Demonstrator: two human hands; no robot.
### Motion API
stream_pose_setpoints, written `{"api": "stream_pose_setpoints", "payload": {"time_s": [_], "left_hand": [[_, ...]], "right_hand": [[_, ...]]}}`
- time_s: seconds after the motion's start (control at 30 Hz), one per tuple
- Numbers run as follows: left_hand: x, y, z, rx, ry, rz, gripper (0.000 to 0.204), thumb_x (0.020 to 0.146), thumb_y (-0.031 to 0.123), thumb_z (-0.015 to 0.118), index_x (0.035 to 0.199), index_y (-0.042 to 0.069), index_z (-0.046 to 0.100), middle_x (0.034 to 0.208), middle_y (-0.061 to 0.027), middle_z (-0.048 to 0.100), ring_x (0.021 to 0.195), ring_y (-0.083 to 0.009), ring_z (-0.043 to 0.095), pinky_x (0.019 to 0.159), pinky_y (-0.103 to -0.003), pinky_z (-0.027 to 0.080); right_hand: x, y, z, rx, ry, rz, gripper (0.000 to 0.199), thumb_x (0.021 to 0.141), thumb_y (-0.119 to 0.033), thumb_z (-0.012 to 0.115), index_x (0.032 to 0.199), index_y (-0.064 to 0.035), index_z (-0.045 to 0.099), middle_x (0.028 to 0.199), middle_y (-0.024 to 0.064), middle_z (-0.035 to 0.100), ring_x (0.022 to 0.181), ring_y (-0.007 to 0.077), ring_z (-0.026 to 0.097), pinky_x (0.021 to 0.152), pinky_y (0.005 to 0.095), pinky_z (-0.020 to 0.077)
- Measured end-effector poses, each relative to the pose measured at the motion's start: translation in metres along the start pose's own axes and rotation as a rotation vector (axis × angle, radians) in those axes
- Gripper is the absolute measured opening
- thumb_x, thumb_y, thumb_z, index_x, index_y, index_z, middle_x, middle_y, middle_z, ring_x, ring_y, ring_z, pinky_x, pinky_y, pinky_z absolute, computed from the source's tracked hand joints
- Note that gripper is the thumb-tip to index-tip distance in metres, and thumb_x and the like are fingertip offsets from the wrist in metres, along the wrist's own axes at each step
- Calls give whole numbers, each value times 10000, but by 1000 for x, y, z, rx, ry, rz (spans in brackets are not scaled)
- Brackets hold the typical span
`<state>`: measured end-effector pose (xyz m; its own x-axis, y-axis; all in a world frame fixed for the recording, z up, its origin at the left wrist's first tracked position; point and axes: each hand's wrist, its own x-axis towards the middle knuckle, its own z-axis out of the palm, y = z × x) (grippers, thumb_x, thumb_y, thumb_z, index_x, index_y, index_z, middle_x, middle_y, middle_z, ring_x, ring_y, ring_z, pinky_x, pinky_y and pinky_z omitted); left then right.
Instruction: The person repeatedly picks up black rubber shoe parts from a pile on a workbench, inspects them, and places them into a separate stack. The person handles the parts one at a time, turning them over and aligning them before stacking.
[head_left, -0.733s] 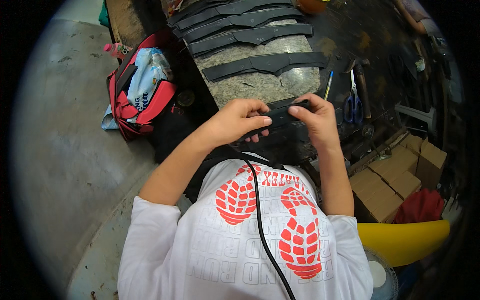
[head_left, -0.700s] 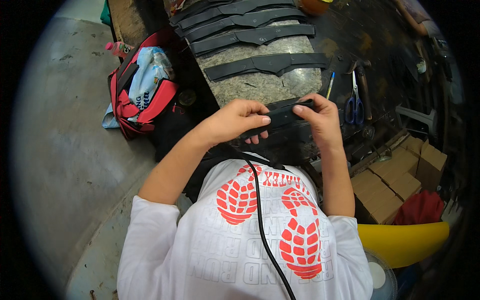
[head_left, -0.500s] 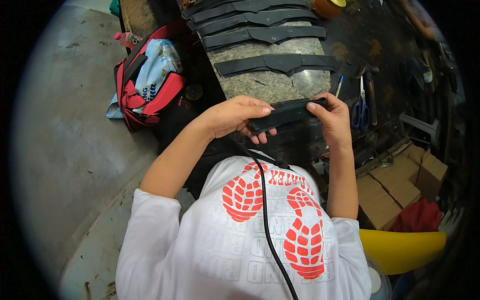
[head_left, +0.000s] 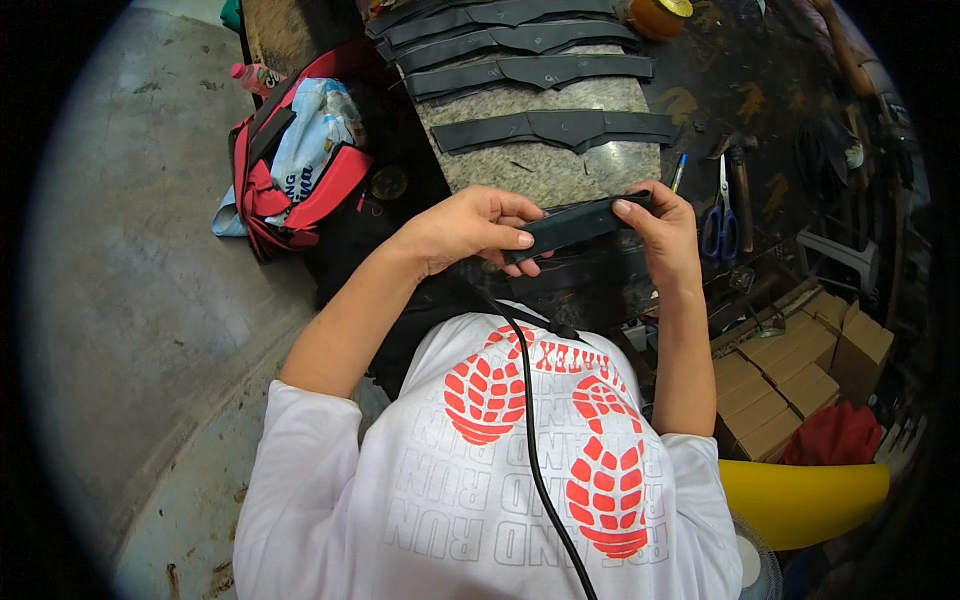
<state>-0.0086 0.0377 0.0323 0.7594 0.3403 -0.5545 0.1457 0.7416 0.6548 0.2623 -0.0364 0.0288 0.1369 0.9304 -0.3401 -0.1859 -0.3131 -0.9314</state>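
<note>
Between my two hands I hold a black strip (head_left: 575, 226), which looks like leather or a similar sheet material, just in front of the stone slab (head_left: 495, 178). My left hand (head_left: 480, 230) pinches its left end, thumb on top and fingers underneath. At the other end my right hand (head_left: 662, 222) grips the strip between thumb and fingers. A matching black piece with a pointed middle (head_left: 565, 128) lies on the slab beyond my hands. Farther back, several similar pieces (head_left: 530, 72) are laid in overlapping rows.
Right of the slab lie blue-handled scissors (head_left: 720, 230), a pen (head_left: 680, 172) and a hammer (head_left: 741, 190). A red bag (head_left: 340, 180) stands at the left. Cardboard boxes (head_left: 780, 385) and a yellow curved surface (head_left: 805, 500) are at the lower right. Another person's arm (head_left: 848, 60) shows far right.
My left thumb has shifted down along the strip's left end, and the strip now tilts up more toward the right. At the far right, another person's arm has come further into view.
</note>
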Motion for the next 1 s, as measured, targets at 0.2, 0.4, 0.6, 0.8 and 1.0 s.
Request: {"api": "stream_pose_setpoints", "payload": {"time_s": [0.2, 0.4, 0.6, 0.8, 1.0], "left_hand": [[5, 5, -6, 244, 207, 141, 204, 974, 132, 689, 1127, 0, 665, 882, -47, 710, 729, -106, 695, 645, -224, 549], [13, 3, -9, 13, 278, 173, 185, 1008, 167, 633, 1106, 17, 681, 841, -36, 676, 683, -93, 648, 640, -242, 555], [25, -9, -20, 173, 378, 187, 198, 991, 117, 617, 1146, 8, 676, 865, -58, 691, 726, -112, 667, 658, -270, 558], [32, -20, -2, 1076, 662, 634, 281, 891, 213, 762, 1119, 65, 692, 934, -78, 686, 775, -231, 694, 687, -334, 543], [40, -26, 21, 1382, 719, 565, 490, 758, 289, 851, 1162, 101, 648, 1041, -84, 614, 956, -314, 663, 763, -422, 549]], "right_hand": [[8, 5, 6, 12, 112, 9, 246, 876, -68, 795, 1106, -18, 721, 948, 6, 695, 899, 84, 635, 834, 237, 514], [18, 8, 5, -369, 144, -286, 830, 779, -102, 861, 1515, -84, 479, 1395, 124, 543, 1173, 228, 586, 998, 340, 491], [16, 12, 1, -1219, 176, -585, 614, 705, -72, 844, 1290, -185, 695, 1350, 104, 599, 1227, 346, 556, 1022, 450, 486], [33, 25, 0, -1134, 226, -732, 406, 732, -67, 824, 1123, -127, 732, 1182, 83, 692, 1045, 333, 651, 915, 431, 536], [44, 27, -19, -454, 415, -340, 143, 970, -34, 674, 1113, -27, 676, 992, 51, 694, 760, 127, 666, 640, 264, 550]]}}
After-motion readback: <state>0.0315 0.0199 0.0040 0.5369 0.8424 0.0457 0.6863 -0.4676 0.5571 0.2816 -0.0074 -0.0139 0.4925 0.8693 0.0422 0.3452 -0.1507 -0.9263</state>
